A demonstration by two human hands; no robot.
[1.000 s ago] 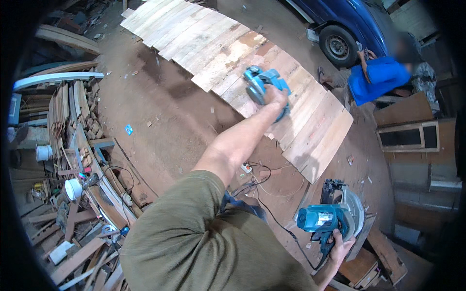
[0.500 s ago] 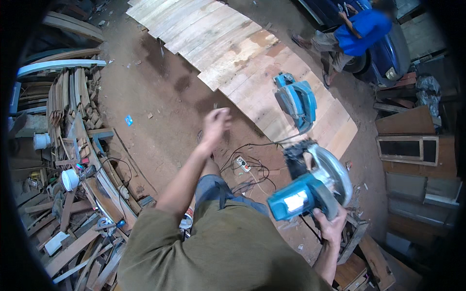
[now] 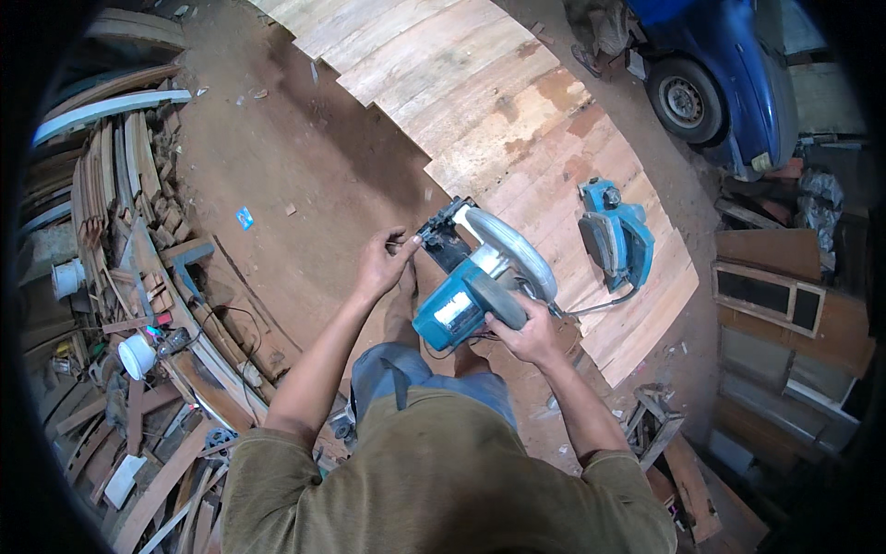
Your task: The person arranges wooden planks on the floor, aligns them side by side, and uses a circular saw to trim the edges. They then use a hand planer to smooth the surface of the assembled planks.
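- Dirt floor (image 3: 268,277) runs right under the feet, shaded beneath the planks, with a broad strip between planks and woodpile, so decent elbow room on the left.
- Shorts (image 3: 415,369) are nearest, mostly covered by the shirt (image 3: 443,462); legs vanish behind the saw.
- Right hand (image 3: 526,331) has its fingers wrapped round the saw's rear handle, palm side hidden.
- Left hand (image 3: 378,266) is half curled, thumb and fingertips close together at the front of the saw's base. Can't tell if they're touching or pinching anything.
- Saw (image 3: 452,309) is up in front of the shorts, tilted, covering part of the planks' left edge. Blade's hard to make out behind the guard, and I lose its cord underneath.
- Planks (image 3: 461,102) lie side by side, edges stepped, far end cut off up top.
- Planer (image 3: 623,242) sits on them near the right edge, its cord dropping out of sight behind the saw.
- Woodpile (image 3: 148,434) crowds the left, fading into the dark rim.
- Car (image 3: 752,92) is top right, cropped, somebody's foot (image 3: 585,61) near its wheel.
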